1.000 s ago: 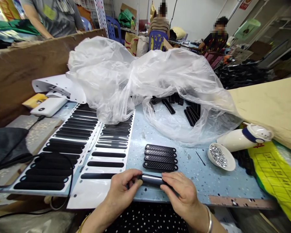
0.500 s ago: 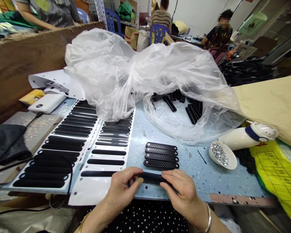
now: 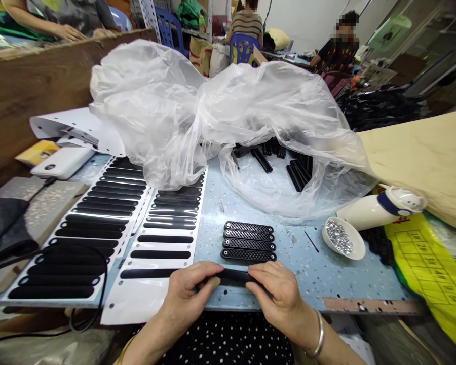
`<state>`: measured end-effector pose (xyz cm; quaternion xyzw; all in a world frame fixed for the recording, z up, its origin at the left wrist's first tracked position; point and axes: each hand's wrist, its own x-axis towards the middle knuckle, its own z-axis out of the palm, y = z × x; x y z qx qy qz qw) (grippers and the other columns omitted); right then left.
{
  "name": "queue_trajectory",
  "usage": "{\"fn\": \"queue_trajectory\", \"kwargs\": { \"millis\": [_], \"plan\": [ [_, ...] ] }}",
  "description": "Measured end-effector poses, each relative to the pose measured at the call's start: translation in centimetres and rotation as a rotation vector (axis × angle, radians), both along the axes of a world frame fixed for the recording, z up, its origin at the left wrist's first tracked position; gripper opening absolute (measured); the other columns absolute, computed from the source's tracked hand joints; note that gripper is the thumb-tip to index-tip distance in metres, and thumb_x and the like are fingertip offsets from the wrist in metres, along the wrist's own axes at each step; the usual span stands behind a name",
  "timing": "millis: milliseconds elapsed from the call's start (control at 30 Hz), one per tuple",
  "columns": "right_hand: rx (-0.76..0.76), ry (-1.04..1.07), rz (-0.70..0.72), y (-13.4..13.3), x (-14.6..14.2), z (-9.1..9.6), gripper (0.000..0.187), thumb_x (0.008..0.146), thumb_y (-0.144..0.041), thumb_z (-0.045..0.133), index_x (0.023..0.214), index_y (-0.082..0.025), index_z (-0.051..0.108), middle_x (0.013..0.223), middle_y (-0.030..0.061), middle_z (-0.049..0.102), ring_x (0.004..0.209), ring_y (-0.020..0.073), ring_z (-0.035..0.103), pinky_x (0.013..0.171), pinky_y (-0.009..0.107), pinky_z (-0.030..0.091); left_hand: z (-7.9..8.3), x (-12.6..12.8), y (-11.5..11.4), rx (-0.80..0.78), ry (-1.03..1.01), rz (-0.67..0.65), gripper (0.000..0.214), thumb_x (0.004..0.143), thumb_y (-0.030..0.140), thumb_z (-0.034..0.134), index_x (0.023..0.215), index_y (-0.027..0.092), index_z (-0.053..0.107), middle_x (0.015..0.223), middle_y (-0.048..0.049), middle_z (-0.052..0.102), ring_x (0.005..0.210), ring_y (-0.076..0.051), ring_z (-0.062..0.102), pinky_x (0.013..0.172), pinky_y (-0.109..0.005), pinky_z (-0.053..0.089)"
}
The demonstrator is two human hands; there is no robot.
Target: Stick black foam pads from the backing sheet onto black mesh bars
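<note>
Between my two hands is a black strip-shaped piece (image 3: 233,277), held level near the table's front edge. My left hand (image 3: 193,290) pinches its left end between thumb and fingers. At the other end, my right hand (image 3: 277,290) grips it with the thumb below and fingers on top. Just beyond lie several black textured bars (image 3: 248,241) in a neat row, each with a silver screw-like dot at its ends. Left of them, a white sheet (image 3: 137,299) carries black adhesive-looking strips (image 3: 160,254). My fingers hide both ends of the held piece.
A large clear plastic bag (image 3: 235,106) spreads over the table's back, with black bars (image 3: 299,172) inside. On the right stand a white bowl (image 3: 356,248) of small silver pieces and a white bottle (image 3: 376,209). Another strip sheet (image 3: 76,228) and a black cable (image 3: 105,279) lie left. Other people sit beyond.
The view has shifted slightly, so the table things sit a little further left. Both hands keep hold of the black strip-shaped piece, with little visible change in grip.
</note>
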<state>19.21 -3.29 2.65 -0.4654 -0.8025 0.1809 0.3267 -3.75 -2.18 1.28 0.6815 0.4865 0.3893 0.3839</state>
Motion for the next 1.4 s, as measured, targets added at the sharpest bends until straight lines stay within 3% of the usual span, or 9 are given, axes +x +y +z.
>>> {"fn": "queue_trajectory", "kwargs": {
  "millis": [100,267,600,967,1233,1400],
  "plan": [
    [0.012,0.017,-0.009,0.2,-0.1,0.3,0.013,0.088,-0.017,0.062,0.096,-0.017,0.073,0.088,0.0096,0.075,0.073,0.022,0.068,0.067,0.038,0.053,0.0,-0.1,0.1,0.035,-0.019,-0.007,0.019,0.083,0.014,0.063,0.094,0.022,0.075,0.089,-0.0029,0.079,0.081,-0.018,0.075,0.075,-0.027,0.061],
    [0.0,0.032,-0.022,0.3,-0.2,0.6,0.015,0.088,-0.019,0.063,0.098,-0.017,0.074,0.085,0.0087,0.075,0.071,0.0208,0.068,0.067,0.037,0.055,-0.2,0.0,0.2,0.107,0.017,0.016,0.018,0.082,0.015,0.063,0.091,0.023,0.077,0.089,-0.0037,0.08,0.083,-0.02,0.076,0.077,-0.03,0.063],
    [-0.086,0.273,-0.058,-0.1,0.1,-1.0,0.018,0.087,-0.018,0.067,0.102,-0.02,0.075,0.089,0.0075,0.076,0.077,0.0208,0.07,0.071,0.037,0.058,-0.9,-0.1,0.1,0.206,0.032,0.023,0.021,0.081,0.012,0.065,0.093,0.024,0.078,0.09,-0.0034,0.08,0.081,-0.019,0.077,0.077,-0.027,0.063],
    [0.046,0.124,0.015,-0.3,0.2,-1.1,0.026,0.089,-0.009,0.059,0.111,-0.015,0.07,0.097,0.0107,0.075,0.083,0.023,0.067,0.072,0.04,0.055,-0.7,-0.2,0.2,0.225,0.039,0.013,0.021,0.08,0.011,0.066,0.093,0.022,0.078,0.09,-0.0033,0.08,0.081,-0.018,0.077,0.079,-0.025,0.063],
    [-0.038,0.215,0.009,0.2,0.4,-1.4,0.019,0.089,-0.016,0.063,0.106,-0.017,0.072,0.089,0.007,0.075,0.075,0.0199,0.066,0.068,0.036,0.054,-0.7,0.0,0.3,0.422,0.125,-0.018,0.019,0.086,0.011,0.06,0.095,0.018,0.076,0.091,-0.0073,0.08,0.08,-0.018,0.077,0.075,-0.023,0.063],
    [0.009,0.145,0.012,-0.4,1.7,-1.9,0.025,0.089,-0.019,0.066,0.114,-0.016,0.069,0.096,0.0093,0.075,0.08,0.0224,0.067,0.071,0.038,0.055,-0.3,0.1,0.3,0.499,0.174,-0.026,0.018,0.087,0.012,0.059,0.095,0.017,0.075,0.089,-0.0073,0.079,0.078,-0.017,0.077,0.074,-0.022,0.063]
  ]
}}
